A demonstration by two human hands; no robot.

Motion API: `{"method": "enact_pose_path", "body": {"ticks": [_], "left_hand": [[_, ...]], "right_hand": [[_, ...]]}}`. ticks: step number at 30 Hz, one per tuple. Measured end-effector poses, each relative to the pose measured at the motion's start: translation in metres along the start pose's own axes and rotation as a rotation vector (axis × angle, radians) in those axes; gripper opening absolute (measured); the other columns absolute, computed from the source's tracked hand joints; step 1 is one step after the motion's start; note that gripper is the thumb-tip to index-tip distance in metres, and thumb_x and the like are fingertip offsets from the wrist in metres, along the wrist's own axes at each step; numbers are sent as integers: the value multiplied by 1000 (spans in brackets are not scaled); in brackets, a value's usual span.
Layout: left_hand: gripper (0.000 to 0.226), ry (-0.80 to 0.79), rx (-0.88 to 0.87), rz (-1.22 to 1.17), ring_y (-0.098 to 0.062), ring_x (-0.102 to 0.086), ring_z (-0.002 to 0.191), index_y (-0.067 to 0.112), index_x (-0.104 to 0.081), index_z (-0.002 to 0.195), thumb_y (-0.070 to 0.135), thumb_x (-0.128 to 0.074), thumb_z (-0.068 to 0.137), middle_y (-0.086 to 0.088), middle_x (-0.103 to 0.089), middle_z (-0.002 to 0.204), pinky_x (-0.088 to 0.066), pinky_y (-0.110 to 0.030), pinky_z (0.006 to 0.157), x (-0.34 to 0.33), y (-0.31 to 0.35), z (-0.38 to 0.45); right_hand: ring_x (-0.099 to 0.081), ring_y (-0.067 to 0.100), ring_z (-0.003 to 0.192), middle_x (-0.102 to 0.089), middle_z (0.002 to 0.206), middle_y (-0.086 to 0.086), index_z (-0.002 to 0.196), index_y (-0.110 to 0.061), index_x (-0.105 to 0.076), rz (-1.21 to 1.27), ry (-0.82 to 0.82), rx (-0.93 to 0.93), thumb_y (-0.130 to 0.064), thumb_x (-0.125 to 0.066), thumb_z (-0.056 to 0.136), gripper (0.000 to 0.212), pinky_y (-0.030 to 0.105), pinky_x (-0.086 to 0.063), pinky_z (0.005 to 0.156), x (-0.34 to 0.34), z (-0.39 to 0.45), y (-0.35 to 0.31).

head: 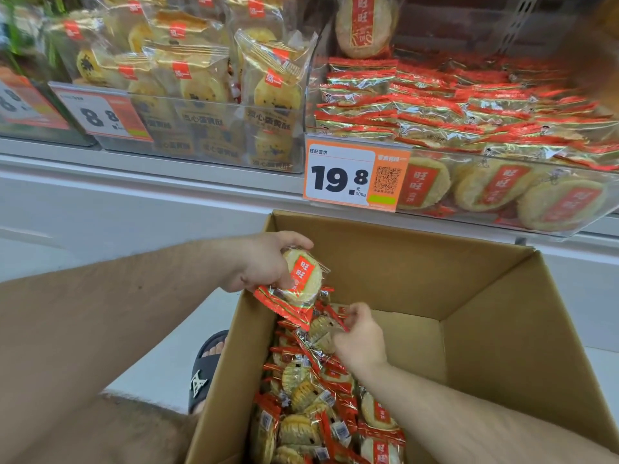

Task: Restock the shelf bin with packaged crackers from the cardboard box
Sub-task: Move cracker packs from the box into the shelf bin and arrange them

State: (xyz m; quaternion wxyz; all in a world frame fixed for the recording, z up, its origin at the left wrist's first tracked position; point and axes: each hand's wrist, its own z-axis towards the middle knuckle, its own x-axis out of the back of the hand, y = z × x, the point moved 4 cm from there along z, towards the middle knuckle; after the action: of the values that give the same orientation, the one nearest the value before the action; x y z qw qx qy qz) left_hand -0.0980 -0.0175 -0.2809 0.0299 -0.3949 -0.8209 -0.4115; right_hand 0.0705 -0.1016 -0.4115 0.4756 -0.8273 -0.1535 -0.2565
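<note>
Left hand grips red-and-clear wrapped round crackers above brown cardboard box, right hand pinches another packet; gather several, then lift to clear shelf bin.

White shelving runs above and beyond the hands. Left of them, pale floor. Up left, a clear bin of yellow pastries carries a price tag.

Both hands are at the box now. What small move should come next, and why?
Probably the right hand should close on the cracker packet it is pinching and lift it out of the cardboard box, since the left hand already holds a packet.
</note>
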Motion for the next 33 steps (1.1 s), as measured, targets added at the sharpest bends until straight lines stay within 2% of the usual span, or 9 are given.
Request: {"method": "enact_pose_path", "body": {"ticks": [4,10,13,15,18,23,27,30,33], "left_hand": [[79,-10,-17,61,-29,-57,111,54,-45,119,-13,-63,82,-5,-55,126,-52,-36,77,-1,-4,4],[82,-29,-34,60,-27,-58,111,53,-45,122,-14,-65,79,-2,-54,127,-52,-30,71,0,-5,6],[82,-25,-40,66,-27,-58,109,53,-46,120,-15,-64,79,-3,-55,125,-51,-29,70,0,-5,5],[80,-29,-53,95,-24,-58,101,54,-46,120,-13,-62,79,-4,-55,121,-48,-30,67,-1,-3,2],[77,-36,-65,177,-19,-50,78,53,-44,121,-11,-57,81,-2,-52,104,-38,-28,54,-3,4,-6],[79,-108,-201,183,-22,-53,85,56,-47,115,-13,-55,75,-2,-53,120,-39,-31,61,-19,29,-21],[76,-144,-347,76,-21,-47,68,52,-52,113,-12,-59,73,-10,-56,119,-35,-33,58,-34,60,-45],[73,-147,-435,-25,-18,-44,63,47,-52,119,-13,-55,77,-9,-56,121,-32,-30,51,-42,82,-67],[76,-210,-463,-163,-27,-40,68,48,-56,115,-2,-59,58,-19,-57,120,-26,-33,52,-48,95,-86]], "right_hand": [[-59,22,76,-64,87,5,94,-7,-60,281,-5,-534,-36,-81,75,41,29,-53,79,-29,14,29],[-61,29,112,-62,117,8,114,-1,-55,511,-157,-641,-12,-69,86,33,30,-48,74,-50,23,36],[-62,33,105,-65,114,15,120,3,-57,417,-51,-641,-9,-73,82,43,33,-50,77,-42,21,36],[-64,28,89,-67,95,7,110,-5,-62,274,47,-493,-8,-70,82,29,32,-53,79,-19,16,31],[-59,22,78,-57,90,-5,93,-23,-57,-125,188,44,-11,-62,83,16,31,-49,68,46,3,10],[-57,30,78,-54,97,6,91,-22,-39,-497,360,866,0,-69,60,49,43,-51,62,143,-62,-42],[-51,22,97,-54,108,10,97,-16,-41,-511,492,1132,-8,-72,59,50,43,-53,68,181,-105,-74],[-50,21,98,-45,115,3,97,-16,-41,-441,569,1231,-22,-57,72,30,41,-53,70,197,-122,-89],[-50,24,96,-44,117,6,99,-16,-42,-394,606,1267,-25,-56,76,28,42,-52,71,205,-127,-100]]}}
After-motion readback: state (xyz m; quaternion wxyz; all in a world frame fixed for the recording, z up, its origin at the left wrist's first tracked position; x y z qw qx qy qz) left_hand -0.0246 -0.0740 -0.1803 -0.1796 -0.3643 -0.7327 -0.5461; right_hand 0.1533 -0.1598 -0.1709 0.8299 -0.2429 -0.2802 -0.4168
